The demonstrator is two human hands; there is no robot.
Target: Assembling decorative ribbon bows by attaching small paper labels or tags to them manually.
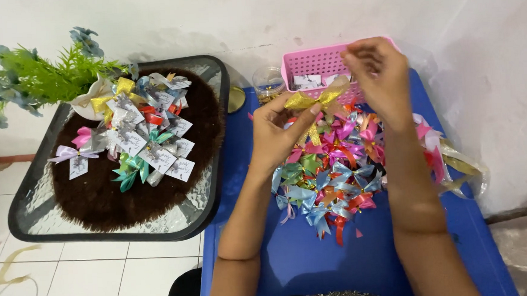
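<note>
Nearest the camera: patterned dark fabric at bottom edge, then two bare forearms rising over one blue table (299, 260). One loose heap of ribbon bows (337, 174) sits mid-table, too many and too tangled to count; blue, pink, green, red, orange mixed. Clear plastic wrap (463, 170) lies at the heap's right edge.

Above the heap, left hand (278, 132) pinches one gold ribbon bow (312, 99) between thumb and fingers, other fingers curled under it. Right hand (376, 70) hovers just above and right of the bow, fingertips bunched together at the bow's upper right tail; cannot tell if they actually grip the tail. The bow is held in the air, over the heap and in front of the basket.

Behind the hands: one pink perforated basket (313, 64) with white cards inside, partly blocked by the right hand. One clear round jar (268, 81) just left of it, one gold lid (235, 99) beside that.

Left, apart from the blue table: one black-rimmed glass table (44, 207) with one brown furry mat (104, 198). On the mat, a cluster of finished bows with white tags (145, 133), roughly a dozen, overlapping. One white pot with green and blue fake flowers (37, 73) at the far left corner. White wall behind, white tile floor below.
</note>
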